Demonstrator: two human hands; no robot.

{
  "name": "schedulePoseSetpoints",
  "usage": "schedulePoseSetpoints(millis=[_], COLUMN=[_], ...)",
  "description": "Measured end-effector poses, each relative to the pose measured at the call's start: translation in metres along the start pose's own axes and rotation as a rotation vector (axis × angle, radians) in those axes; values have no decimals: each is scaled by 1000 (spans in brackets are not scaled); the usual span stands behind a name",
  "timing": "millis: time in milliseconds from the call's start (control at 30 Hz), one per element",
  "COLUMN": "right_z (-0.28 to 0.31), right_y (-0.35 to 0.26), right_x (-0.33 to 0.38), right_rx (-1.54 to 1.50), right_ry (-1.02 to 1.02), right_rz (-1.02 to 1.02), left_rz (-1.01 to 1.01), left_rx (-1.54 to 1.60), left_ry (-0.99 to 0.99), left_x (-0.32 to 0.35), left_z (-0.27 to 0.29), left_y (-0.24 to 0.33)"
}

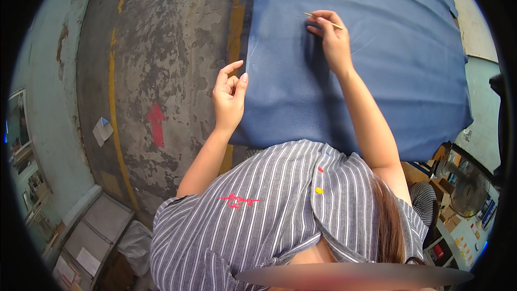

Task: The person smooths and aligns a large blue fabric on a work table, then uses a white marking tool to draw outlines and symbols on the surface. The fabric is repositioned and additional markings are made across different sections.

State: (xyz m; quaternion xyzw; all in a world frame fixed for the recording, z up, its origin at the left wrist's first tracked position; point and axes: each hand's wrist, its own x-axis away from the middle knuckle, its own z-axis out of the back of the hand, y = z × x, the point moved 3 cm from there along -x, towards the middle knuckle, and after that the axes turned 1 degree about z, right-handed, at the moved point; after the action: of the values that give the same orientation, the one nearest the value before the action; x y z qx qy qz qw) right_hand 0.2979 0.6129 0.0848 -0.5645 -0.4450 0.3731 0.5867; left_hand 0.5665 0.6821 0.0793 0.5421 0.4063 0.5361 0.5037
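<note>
A large sheet of blue leather-like material (291,102) lies spread in front of me, with soft folds and a few faint light lines on its surface. Above its upper middle, my right hand (333,35) is closed around a thin yellow pen-like stick (338,26), whose pointed end faces left. Whether that point touches the sheet I cannot tell. My left hand (230,94) is by the sheet's left edge, thumb and forefinger apart and the other fingers curled. Nothing shows between its fingers.
To the left runs a worn grey floor (183,37) with yellow lines and a red arrow (156,124). A folded paper (102,131) lies near the wall. A clear plastic bag (135,245) sits at lower left. A fan (469,189) stands among boxes at lower right.
</note>
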Motion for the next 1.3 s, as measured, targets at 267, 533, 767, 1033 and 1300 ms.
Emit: schedulePoseSetpoints(millis=[267, 533, 767, 1033, 1300], right_z=[54, 101, 131, 110, 10], right_y=[15, 12, 19, 13, 11], right_x=[19, 84, 146, 160, 154], right_rx=[-186, -189, -228, -110, -195], right_ry=[117, 213, 286, 159, -304], right_rz=[-51, -106, -63, -50, -2], left_rz=[456, 577, 759, 715, 666], left_rx=[584, 821, 1301, 1291, 1272], left_ry=[-289, -500, -769, -837, -807], left_x=[-18, -31, -36, -13, 4], left_z=[-5, -17, -17, -12, 0], left_y=[0, -19, -24, -13, -17])
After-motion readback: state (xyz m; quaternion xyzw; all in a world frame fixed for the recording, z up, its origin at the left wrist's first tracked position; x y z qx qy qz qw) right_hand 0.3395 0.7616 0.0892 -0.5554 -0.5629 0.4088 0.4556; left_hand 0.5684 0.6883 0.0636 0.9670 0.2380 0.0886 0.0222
